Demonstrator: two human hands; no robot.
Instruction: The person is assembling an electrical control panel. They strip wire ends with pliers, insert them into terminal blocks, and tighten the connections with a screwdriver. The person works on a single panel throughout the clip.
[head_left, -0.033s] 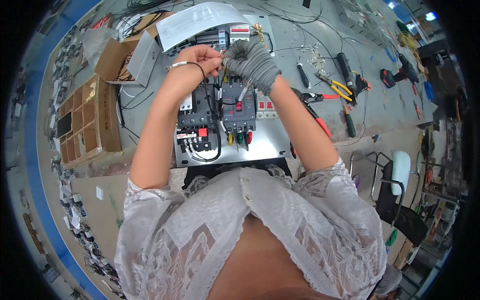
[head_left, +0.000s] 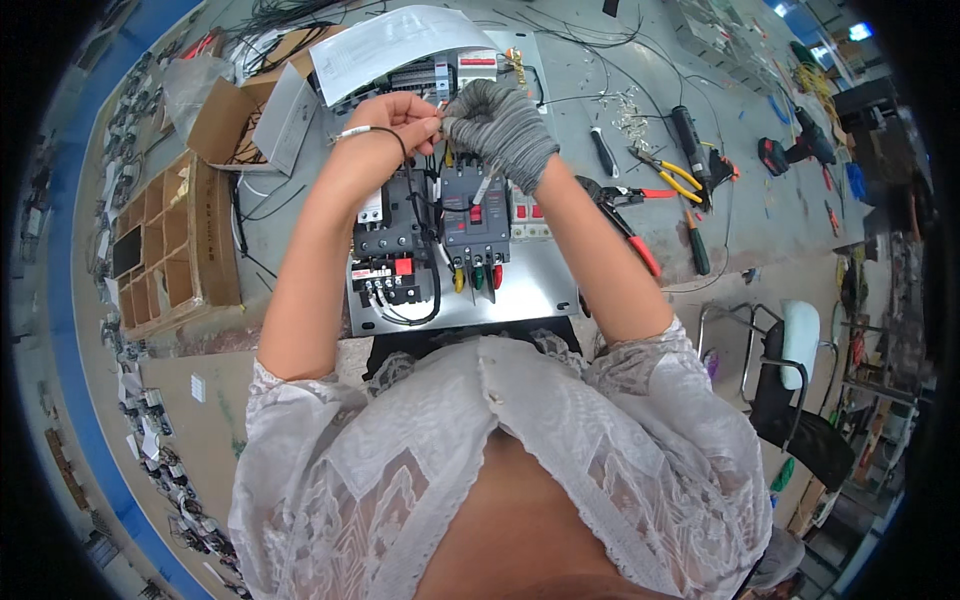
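My bare left hand [head_left: 395, 130] is closed in a pinch, thumb against the fingertips. Right beside it, touching at the fingertips, my right hand [head_left: 500, 130] in a grey striped glove is also closed. A tiny whitish piece shows between them, too small to name. Across my left wrist lies a black wire [head_left: 385, 128] with a white sleeve near its end. Below the hands, a dark circuit breaker [head_left: 476, 235] with a red switch sits on a metal mounting plate [head_left: 500, 312]. Left of it are a black contactor [head_left: 395, 240] and a relay [head_left: 385, 275] with a red part.
A printed sheet [head_left: 400, 50] covers part of the plate's far end. To the left stand an open carton [head_left: 285, 120] and a divided cardboard box [head_left: 215, 235]. Pliers [head_left: 670, 175], a screwdriver [head_left: 697, 240], red-handled cutters [head_left: 635, 240] and a cordless drill [head_left: 810, 140] lie on the right.
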